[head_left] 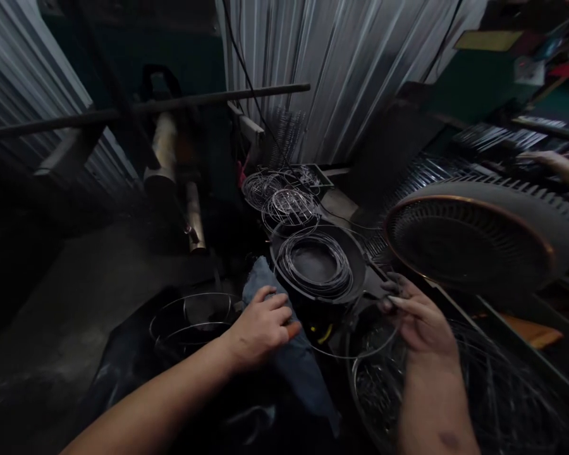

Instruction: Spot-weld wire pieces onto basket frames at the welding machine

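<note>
My left hand (pixel 263 322) lies back-up over a blue-grey cloth (pixel 308 379), fingers curled down onto it. Orange wrapping covers the tip of its thumb. To the right, my right hand (pixel 420 319) pinches a thin wire ring (pixel 346 357) between thumb and fingers. Grey covering shows on some of its fingertips, and the pinch itself is blurred. The ring's arc bows down and left from that hand toward the cloth. Left of my left hand, a round wire frame (pixel 192 325) rests on dark, shiny material.
A round pan (pixel 360 259) holds coiled wire rings (pixel 289 262); more wire frames (pixel 284 205) lie behind it. A container of small metal pieces (pixel 377 385) sits beneath my right hand. A large fan (pixel 474 234) stands at right. Another person's arm (pixel 562 167) reaches in at far right. A bar (pixel 194 101) crosses at left.
</note>
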A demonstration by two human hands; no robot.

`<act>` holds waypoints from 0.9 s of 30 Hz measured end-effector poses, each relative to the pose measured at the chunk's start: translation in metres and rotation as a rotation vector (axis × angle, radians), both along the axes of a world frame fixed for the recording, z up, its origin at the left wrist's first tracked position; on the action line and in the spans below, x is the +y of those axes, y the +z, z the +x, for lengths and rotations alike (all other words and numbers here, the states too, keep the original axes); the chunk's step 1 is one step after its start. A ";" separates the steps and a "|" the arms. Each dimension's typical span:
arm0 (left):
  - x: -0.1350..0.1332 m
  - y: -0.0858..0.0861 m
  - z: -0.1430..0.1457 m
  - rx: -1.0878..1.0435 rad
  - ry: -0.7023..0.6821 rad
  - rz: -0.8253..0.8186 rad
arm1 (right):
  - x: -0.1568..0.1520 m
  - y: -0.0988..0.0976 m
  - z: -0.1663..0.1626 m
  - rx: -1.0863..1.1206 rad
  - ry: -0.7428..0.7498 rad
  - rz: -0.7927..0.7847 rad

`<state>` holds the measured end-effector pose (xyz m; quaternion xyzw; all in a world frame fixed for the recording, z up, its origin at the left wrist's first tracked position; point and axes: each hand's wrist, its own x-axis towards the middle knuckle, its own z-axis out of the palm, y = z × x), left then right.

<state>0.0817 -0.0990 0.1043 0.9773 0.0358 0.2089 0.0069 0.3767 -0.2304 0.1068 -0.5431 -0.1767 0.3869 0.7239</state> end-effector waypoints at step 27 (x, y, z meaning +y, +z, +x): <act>0.016 -0.055 -0.180 -0.068 1.020 -0.874 | 0.193 0.078 -0.269 -1.676 0.990 -0.039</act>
